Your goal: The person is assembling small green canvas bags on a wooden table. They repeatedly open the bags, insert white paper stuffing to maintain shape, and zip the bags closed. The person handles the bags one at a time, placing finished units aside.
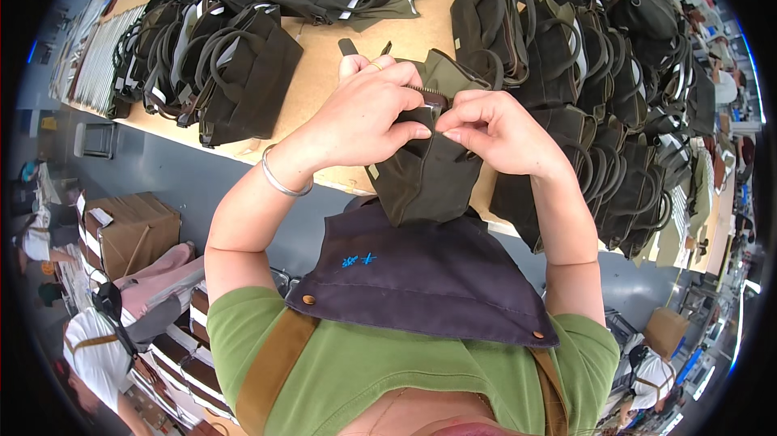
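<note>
Left hand [368, 116] and right hand [494, 132] both pinched tight on the zipper [429, 96] at the top of a dark green bag [425, 173] (held up over the table [324, 55] edge). Stacked bags [231, 63] left and right.

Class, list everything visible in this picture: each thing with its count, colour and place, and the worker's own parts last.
dark olive fabric bag with zipper: one, held over the table edge, centre
dark olive fabric bags with looped handles: many, piled left, top and right on the table
light wooden table: one, tan, across the upper frame
brown cardboard box: one, floor, lower left
dark navy apron: one, on the chest
silver bangle: one, left wrist
left hand: gripping bag top
right hand: pinching at zipper
</note>
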A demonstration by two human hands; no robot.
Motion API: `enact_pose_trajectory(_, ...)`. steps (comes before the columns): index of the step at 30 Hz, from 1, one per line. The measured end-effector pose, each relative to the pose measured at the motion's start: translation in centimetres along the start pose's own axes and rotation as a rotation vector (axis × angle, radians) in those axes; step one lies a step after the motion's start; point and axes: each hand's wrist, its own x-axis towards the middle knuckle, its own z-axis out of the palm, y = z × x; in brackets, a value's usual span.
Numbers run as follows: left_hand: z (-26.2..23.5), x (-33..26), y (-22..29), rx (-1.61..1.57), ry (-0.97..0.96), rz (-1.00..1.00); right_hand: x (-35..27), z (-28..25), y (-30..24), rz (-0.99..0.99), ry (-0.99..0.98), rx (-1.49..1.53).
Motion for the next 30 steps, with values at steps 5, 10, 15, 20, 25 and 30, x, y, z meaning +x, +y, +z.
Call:
enact_pose_trajectory(5, 0.0, -0.1, 0.0, 0.016, -0.006, -0.004, -0.2, 0.2, 0.1, 0.013, -0.006, 0.087)
enact_pose_trajectory(10, -0.2, -0.1, 0.1, 0.027, -0.033, -0.027, -0.1, 0.0, -0.1, 0.027, -0.066, 0.113)
enact_pose_trajectory(15, -0.2, 0.1, 0.0, 0.007, -0.055, -0.056, 0.0, -0.1, 0.2, 0.023, -0.067, 0.146)
enact_pose_trajectory(20, 0.0, 0.0, 0.0, -0.010, -0.012, -0.051, 0.1, 0.9, 0.4, 0.071, 0.017, 0.214)
enact_pose_trajectory(25, -0.1, -0.2, -1.1, -0.145, 0.009, -0.006, -0.2, 1.1, 0.5, -0.073, 0.110, -0.052)
enact_pose_trajectory(30, -0.1, -0.3, -1.1, -0.115, 0.018, 0.023, 0.1, -0.3, -1.0, -0.015, 0.295, -0.269)
